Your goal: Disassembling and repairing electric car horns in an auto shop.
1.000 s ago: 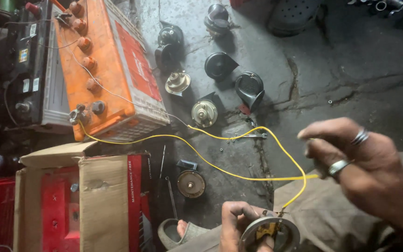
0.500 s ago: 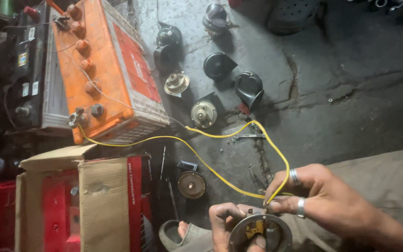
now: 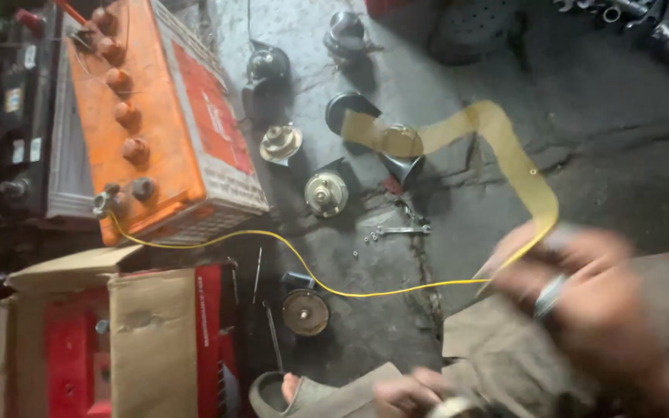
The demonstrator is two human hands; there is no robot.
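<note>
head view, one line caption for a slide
Blurred right hand lifts a yellow wire from an orange battery.

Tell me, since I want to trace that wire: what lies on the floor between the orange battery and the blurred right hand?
In the head view, the yellow wire runs from the orange battery to the right hand. Small screws and a spanner lie above it, a round horn below.
</note>
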